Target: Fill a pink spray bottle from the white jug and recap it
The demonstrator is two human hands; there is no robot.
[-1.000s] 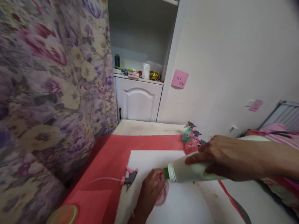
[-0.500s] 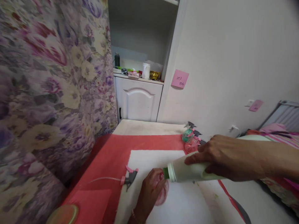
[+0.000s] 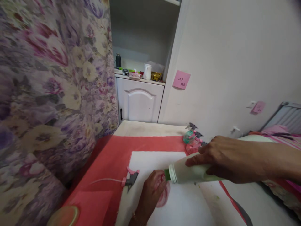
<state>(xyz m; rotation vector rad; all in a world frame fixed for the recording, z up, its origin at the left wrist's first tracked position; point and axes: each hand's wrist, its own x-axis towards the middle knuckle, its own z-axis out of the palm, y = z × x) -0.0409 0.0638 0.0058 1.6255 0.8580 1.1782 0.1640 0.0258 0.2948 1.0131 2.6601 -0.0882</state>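
Observation:
My right hand [image 3: 225, 158] grips a large white bottle [image 3: 188, 172] tipped on its side, its green spout against the mouth of a small pink round bottle [image 3: 164, 193]. My left hand [image 3: 150, 193] is closed round that pink bottle on a white cloth [image 3: 150, 163]. A detached pink and grey spray head [image 3: 130, 179] with its thin tube lies just left of my left hand.
The white cloth lies on a red cloth [image 3: 113, 163] over a table. Two small spray bottles, teal [image 3: 189, 134] and pink [image 3: 194, 144], stand by the wall. A floral curtain [image 3: 47, 94] hangs at left. A white cabinet [image 3: 138, 100] stands behind. A round lid [image 3: 63, 216] sits at bottom left.

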